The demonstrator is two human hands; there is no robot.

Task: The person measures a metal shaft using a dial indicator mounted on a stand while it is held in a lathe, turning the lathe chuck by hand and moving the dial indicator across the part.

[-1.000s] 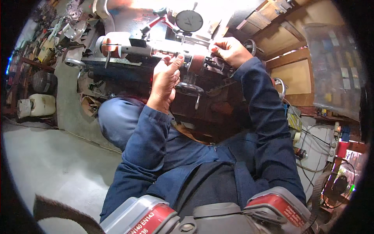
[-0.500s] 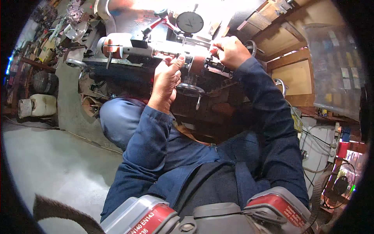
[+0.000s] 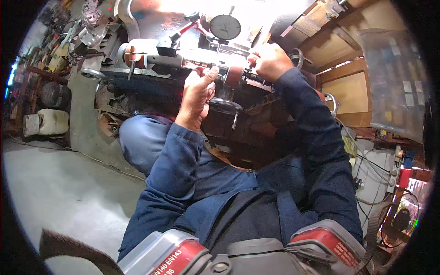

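Risk is noted: with the left hand [image 3: 198, 94] curled by the shaft [image 3: 201, 63] and the right hand [image 3: 270, 59] clenched on a fitting, the dial gauge [image 3: 225, 26] could be knocked.

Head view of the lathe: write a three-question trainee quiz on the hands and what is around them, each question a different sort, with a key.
1. True or false: the round dial gauge sits above the bright shaft.
2. Which of the hands grips at the shaft's right end, beside the reddish collar? A) left hand B) right hand
3. Fill in: the white jug stands on the ____.

Key: 1 true; 2 B; 3 floor.
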